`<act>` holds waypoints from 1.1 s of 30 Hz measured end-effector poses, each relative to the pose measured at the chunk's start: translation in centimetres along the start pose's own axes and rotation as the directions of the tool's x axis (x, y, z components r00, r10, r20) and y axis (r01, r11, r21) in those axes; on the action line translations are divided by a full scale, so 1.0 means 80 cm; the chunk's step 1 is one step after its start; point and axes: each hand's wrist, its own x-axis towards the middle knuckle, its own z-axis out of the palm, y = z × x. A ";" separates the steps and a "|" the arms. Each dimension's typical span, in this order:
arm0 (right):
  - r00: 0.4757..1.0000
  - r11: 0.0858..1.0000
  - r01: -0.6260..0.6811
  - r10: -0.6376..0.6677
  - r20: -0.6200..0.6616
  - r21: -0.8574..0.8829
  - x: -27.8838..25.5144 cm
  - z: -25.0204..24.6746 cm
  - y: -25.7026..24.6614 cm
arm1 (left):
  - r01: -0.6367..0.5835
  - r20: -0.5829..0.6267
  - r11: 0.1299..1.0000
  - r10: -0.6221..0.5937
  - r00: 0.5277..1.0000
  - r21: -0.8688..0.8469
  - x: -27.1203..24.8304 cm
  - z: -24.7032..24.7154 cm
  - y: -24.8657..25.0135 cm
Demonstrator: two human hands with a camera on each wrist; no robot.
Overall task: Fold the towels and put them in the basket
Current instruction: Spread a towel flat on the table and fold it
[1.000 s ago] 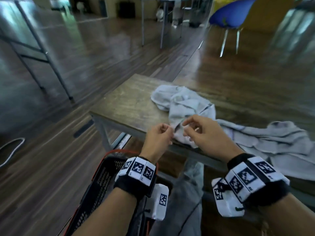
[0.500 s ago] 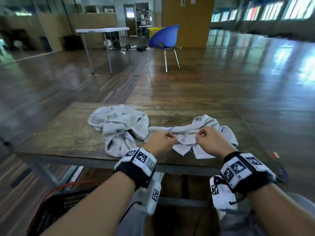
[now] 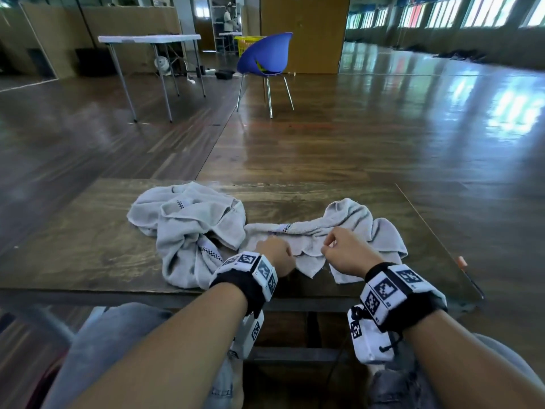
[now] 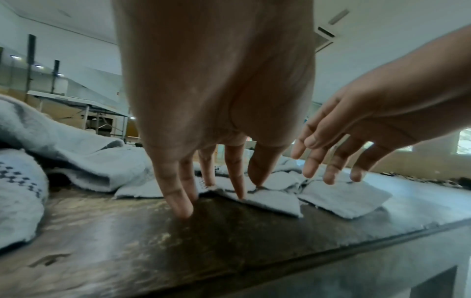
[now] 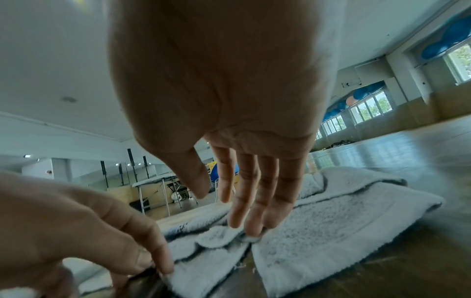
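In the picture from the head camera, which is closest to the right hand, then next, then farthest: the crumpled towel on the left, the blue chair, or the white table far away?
From the right hand:
1. Crumpled towel, on the wooden table, left of both hands.
2. Blue chair, out on the floor, straight ahead.
3. White table, far back on the left, a little beyond the chair.

The left hand reaches down with straight fingers, their tips touching the dark wooden desk and the near edge of a flat grey terry towel. The right hand hovers above that towel, fingers spread. A second crumpled grey towel lies at the left.
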 end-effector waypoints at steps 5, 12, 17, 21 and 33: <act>0.995 0.990 -0.032 0.044 0.091 -0.134 0.033 0.020 -0.006 | -0.053 -0.062 0.995 0.058 0.996 0.080 0.029 -0.006 -0.017; 0.997 0.996 0.083 -0.083 0.000 -0.038 0.076 0.008 -0.007 | -0.233 -0.223 0.913 0.164 0.961 -0.335 0.082 -0.059 -0.006; 0.957 0.963 0.212 -0.171 -0.232 0.164 0.090 0.004 0.005 | -0.313 -0.400 0.714 0.051 0.915 -0.627 0.101 -0.082 0.004; 0.975 0.910 0.198 -0.144 -0.172 0.365 0.086 0.001 0.001 | -0.244 -0.323 0.510 -0.070 0.944 -0.825 0.106 -0.082 0.024; 0.849 0.892 0.342 -0.160 -0.503 0.295 0.089 -0.059 -0.019 | -0.315 -0.270 -0.109 -0.304 0.914 -0.943 0.093 -0.129 0.049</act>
